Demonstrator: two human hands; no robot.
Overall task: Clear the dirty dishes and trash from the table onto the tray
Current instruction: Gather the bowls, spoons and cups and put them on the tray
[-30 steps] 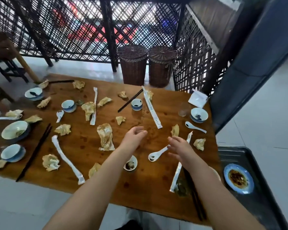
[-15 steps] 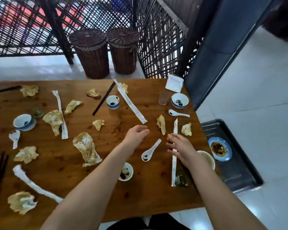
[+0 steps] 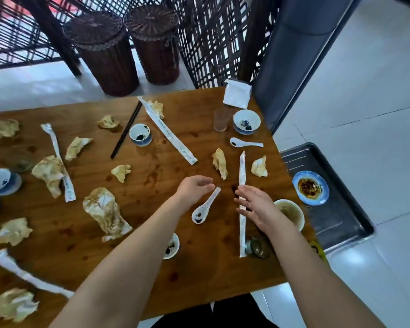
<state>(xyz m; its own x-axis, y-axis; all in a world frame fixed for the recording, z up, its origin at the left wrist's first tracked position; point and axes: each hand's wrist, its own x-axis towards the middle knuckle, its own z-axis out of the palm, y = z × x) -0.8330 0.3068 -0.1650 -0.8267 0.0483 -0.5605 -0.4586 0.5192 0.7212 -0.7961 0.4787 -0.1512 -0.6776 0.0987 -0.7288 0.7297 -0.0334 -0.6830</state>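
The surface (image 3: 199, 275) is strewn with dishes and paper. The tray (image 3: 355, 209) sits low beside its right edge and holds only a blue sauce plate (image 3: 310, 188). Both my hands hover empty over the front right part. My left hand (image 3: 194, 188) has its fingers loosely curled above the handle of a white spoon (image 3: 205, 207). My right hand (image 3: 258, 207) is spread flat over a long paper sleeve (image 3: 242, 171); I cannot tell if it touches it.

I judge the step to be gathering what lies nearest the tray. I should lift the soup bowl (image 3: 292, 214) at the right edge first and keep it level, since it looks soiled inside. Then I pinch the spoon by its handle so the dark sauce stays in, and peel the sleeve up from one end.

Two wicker baskets (image 3: 102, 50) stand beyond the far edge. A small bowl (image 3: 246, 121), a glass (image 3: 221, 119) and a second spoon (image 3: 245, 143) wait near the far right corner. Crumpled napkins (image 3: 219, 163) flank the sleeve. A little cup (image 3: 172, 246) sits beside my left forearm, easy to knock.
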